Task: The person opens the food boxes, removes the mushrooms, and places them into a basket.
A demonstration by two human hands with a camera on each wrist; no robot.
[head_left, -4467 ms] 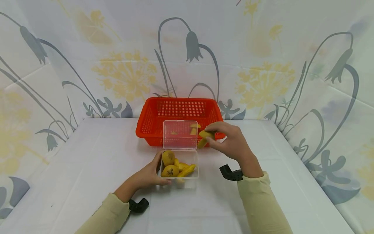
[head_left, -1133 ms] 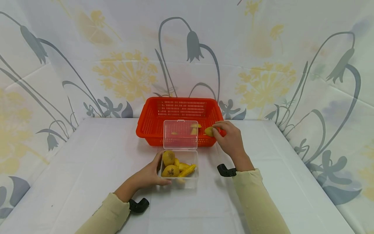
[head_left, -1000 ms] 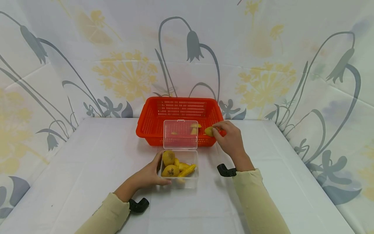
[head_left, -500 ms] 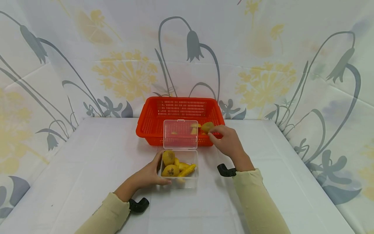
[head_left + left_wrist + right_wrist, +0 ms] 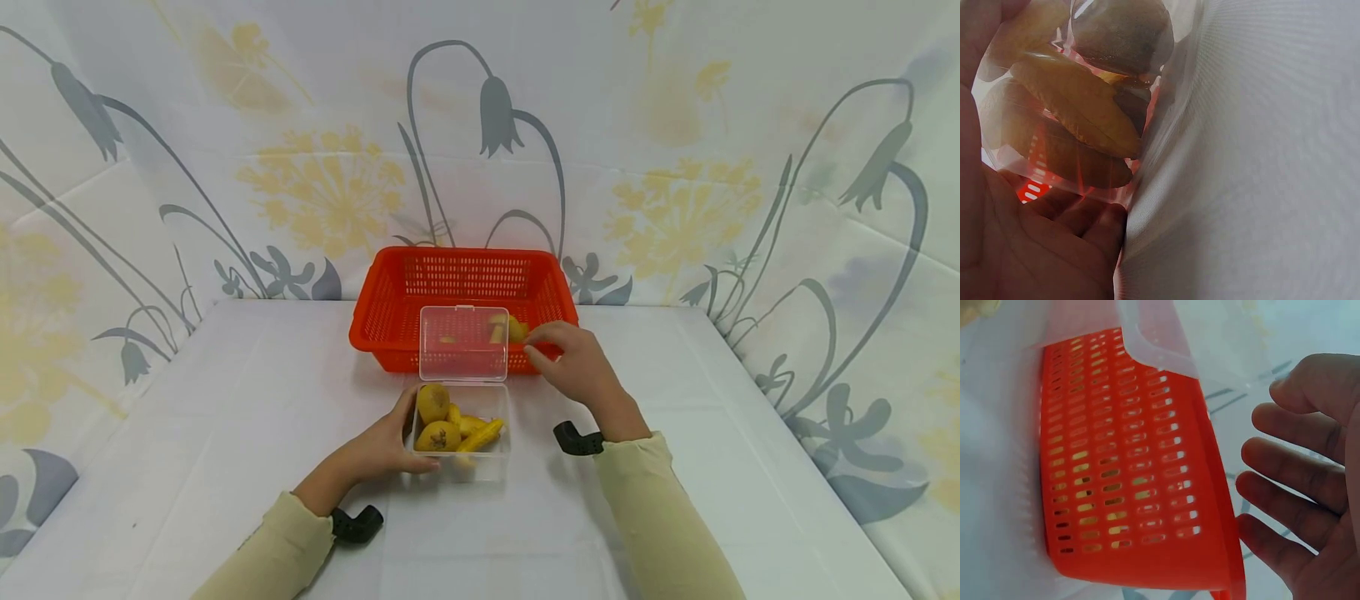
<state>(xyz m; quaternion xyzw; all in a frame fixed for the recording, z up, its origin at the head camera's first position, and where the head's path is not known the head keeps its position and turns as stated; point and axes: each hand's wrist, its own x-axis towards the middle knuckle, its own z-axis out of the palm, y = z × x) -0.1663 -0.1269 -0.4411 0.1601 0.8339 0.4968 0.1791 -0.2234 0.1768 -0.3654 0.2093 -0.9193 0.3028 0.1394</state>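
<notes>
Steadying it, presumably, left hand point(image 5: 381, 444) gripped the clear box point(image 5: 487, 402) by its left side, thumb front, fingers behind; yellow fruit point(image 5: 432, 404) inside. Red basket point(image 5: 465, 282) stood just behind, more pieces point(image 5: 517, 329) within. Right hand point(image 5: 573, 360): fingers loosely parted, empty, by its right rim.

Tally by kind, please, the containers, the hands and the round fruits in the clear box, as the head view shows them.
Red basket: 1
Clear box: 1
Round fruits in the box: 2
Left hand and right hand: 2
Total: 6

No readable text or labels anywhere
</notes>
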